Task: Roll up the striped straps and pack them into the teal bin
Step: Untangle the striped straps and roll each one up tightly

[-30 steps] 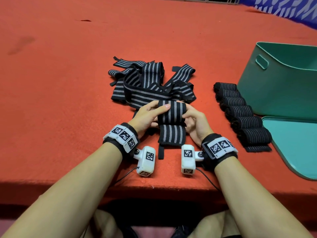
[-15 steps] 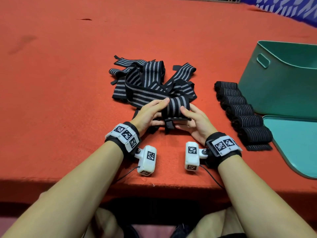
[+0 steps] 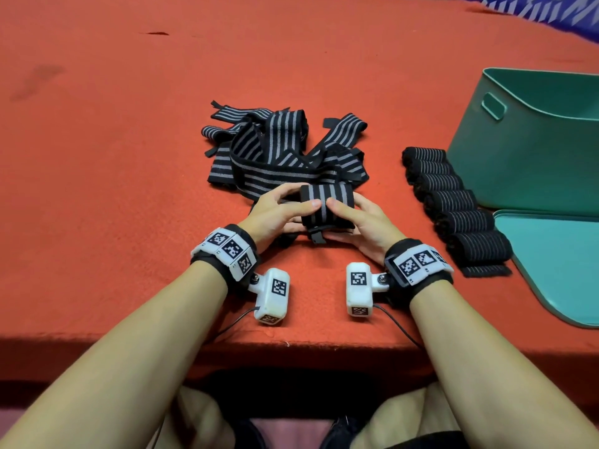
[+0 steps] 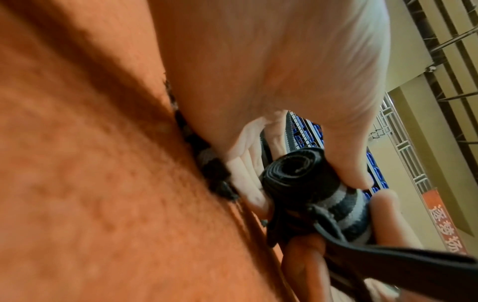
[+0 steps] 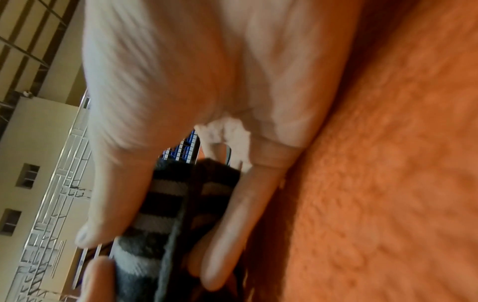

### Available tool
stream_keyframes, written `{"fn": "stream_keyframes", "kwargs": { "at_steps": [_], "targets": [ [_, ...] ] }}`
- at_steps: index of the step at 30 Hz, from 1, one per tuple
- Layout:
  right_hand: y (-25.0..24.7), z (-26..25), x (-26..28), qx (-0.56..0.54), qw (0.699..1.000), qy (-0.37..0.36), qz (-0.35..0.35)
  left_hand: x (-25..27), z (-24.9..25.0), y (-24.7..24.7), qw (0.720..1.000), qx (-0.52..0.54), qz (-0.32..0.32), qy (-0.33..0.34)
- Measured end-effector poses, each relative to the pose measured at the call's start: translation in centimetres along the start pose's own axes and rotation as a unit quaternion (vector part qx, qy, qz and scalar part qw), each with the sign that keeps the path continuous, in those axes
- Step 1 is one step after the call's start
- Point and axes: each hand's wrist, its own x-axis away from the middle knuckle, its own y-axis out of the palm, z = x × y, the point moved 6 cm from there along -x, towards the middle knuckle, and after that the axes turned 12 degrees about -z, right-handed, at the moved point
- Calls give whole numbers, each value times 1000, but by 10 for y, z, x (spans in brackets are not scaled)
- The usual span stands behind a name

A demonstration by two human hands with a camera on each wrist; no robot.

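Hands (image 3: 324, 218) grip strap roll (image 3: 325, 207) before loose straps (image 3: 278, 150).

Rolled strap (image 3: 325, 205) gripped between both hands (image 3: 275, 215), tail end loose underneath. Unrolled strap pile (image 3: 278, 150) just beyond them. Six finished rolls (image 3: 453, 205) and teal bin (image 3: 525, 150) off to the right.

The teal bin (image 3: 531, 150) and its lid (image 3: 557, 264) are cut off at right.

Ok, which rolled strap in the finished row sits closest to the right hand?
The nearest roll, last in the row and beside the teal lid. The other rolls run away toward the teal bin, farther from the right hand.
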Motion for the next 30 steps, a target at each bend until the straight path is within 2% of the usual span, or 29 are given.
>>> {"fn": "stream_keyframes", "kwargs": {
  "at_steps": [3, 11, 15, 18, 21, 24, 30],
  "targets": [
    [-7, 3, -1, 0, 1000, -1, -7, 0, -1, -1, 1000, -19, -2, -12],
    [-8, -10, 10, 28, 999, -10, 29, 2, 13, 13, 997, -59, -24, -54],
    [-16, -39, 18, 5, 996, -56, 62, -14, 49, 34, 994, -103, -35, -19],
    [-30, -67, 16, -12, 994, -81, 74, -39, 76, 49, 992, -122, -22, 13],
    [-55, -88, 11, -17, 992, -66, 109, -73, 87, 66, 989, -145, -9, 20],
    [-84, -100, 2, -12, 986, -53, 156, -108, 82, 80, 990, -143, 15, 10],
    [-136, -117, -37, 84, 959, -38, 268, -189, 56, 77, 993, -75, 94, -20]
  ]
}}
